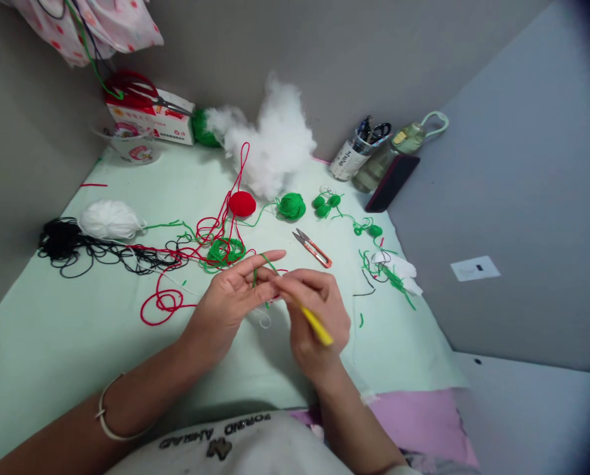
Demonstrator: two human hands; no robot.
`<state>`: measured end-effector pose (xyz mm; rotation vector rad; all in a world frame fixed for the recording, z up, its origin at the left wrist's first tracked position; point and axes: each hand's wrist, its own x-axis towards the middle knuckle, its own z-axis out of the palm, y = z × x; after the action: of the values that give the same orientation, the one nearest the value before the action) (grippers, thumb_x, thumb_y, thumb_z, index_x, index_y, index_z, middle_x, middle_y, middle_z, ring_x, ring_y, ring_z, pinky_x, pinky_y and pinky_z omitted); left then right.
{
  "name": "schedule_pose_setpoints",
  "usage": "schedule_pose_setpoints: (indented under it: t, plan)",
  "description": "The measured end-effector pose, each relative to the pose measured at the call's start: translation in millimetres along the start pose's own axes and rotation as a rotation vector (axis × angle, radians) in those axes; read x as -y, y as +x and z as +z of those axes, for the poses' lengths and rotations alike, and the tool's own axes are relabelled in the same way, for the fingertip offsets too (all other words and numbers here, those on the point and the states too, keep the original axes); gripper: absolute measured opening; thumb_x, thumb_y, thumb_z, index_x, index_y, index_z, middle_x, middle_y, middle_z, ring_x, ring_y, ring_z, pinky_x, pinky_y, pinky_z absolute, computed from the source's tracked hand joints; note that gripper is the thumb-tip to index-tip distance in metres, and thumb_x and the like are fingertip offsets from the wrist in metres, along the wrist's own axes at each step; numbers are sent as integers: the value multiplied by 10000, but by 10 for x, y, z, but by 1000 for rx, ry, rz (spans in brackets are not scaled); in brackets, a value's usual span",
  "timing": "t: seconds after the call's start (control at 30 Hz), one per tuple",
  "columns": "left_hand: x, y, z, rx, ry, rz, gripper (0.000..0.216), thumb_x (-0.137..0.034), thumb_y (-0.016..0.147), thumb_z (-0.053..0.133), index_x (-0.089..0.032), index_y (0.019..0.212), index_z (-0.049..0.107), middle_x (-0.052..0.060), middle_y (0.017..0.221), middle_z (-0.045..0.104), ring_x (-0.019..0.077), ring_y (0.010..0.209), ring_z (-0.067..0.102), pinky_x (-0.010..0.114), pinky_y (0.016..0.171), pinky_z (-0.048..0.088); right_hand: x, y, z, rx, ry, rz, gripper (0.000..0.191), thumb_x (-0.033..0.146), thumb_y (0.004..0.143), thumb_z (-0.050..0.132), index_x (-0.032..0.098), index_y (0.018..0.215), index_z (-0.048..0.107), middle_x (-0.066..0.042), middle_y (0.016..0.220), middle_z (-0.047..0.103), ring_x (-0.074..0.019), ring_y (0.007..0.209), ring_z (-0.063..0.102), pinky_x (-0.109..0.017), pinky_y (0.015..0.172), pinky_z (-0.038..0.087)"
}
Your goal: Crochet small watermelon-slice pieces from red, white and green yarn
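My left hand (pixel 235 293) is at the middle of the pale green cloth (pixel 77 330), forefinger stretched out with green yarn (pixel 262 264) looped over it, the other fingers curled round the strand. My right hand (pixel 314 313) meets it from the right, pinched on a yellow-handled crochet hook (pixel 317 324) whose tip is hidden at the left fingertips. The green strand runs back to a loose green coil (pixel 224 251). Orange thread snips (pixel 313 248) lie just beyond my fingers.
Red yarn (pixel 166 300), a red ball (pixel 242 203), a green ball (pixel 291 206), small green crocheted pieces (pixel 327 204), white yarn (pixel 109 220), tangled black yarn (pixel 62 241), white stuffing (pixel 275 142). A pen cup (pixel 354 153), bottle (pixel 393 155) and dark phone (pixel 391 182) stand at the back right.
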<state>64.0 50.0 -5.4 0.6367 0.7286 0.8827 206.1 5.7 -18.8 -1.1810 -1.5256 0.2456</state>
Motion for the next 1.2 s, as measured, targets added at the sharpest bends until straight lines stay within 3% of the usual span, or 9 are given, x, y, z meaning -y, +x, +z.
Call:
schedule_pose_setpoints:
  t: [0.07,0.17,0.3,0.5,0.77,0.97,1.2]
  plan:
    - [-10,11,6,15,-71,-67,375,-262,806,866,-245,1175,802,6,874,704,121,812,606,230,784,489,-15,0,-20,19,-71,-79,335,124,970,648,326,1211,763,-70,1069,741,-203,935,725,-366,751,636]
    - [-59,38,-6,27,-128,-134,301,-227,785,853,-187,1083,836,21,874,685,98,738,551,218,726,479,-25,56,-74,-19,116,58,247,140,988,625,287,1111,782,-46,953,742,-171,811,701,-338,700,610]
    - [-100,45,-23,20,-47,-84,284,-221,791,843,-197,1074,844,-13,750,615,96,685,509,219,675,449,-15,129,-98,-74,404,305,185,246,1022,595,230,980,775,-39,861,715,-143,665,650,-311,599,568]
    - [-47,-26,-7,0,112,25,399,-267,782,892,-288,1173,814,-2,888,660,143,871,589,256,822,486,-36,129,-30,-24,424,313,137,277,988,663,253,978,798,-35,917,776,-157,754,694,-313,673,591]
    - [-103,-48,-29,-3,137,27,279,-304,807,860,-294,1086,852,-2,826,631,131,751,531,261,734,445,-39,189,-76,-31,666,473,185,352,995,651,209,922,741,-35,833,767,-136,646,682,-289,626,602]
    - [-113,-70,-32,-6,164,38,218,-299,837,820,-305,1051,863,-3,802,631,127,742,529,266,752,443,22,155,-141,1,554,366,194,292,1045,570,211,967,727,-49,906,786,-151,706,718,-310,656,617]
    - [-53,-86,-26,-85,286,148,294,-296,831,839,-277,1124,837,-4,822,624,139,766,559,273,765,497,72,112,-184,92,130,-1,243,111,1026,507,245,1110,692,-53,969,772,-191,865,735,-373,746,618]
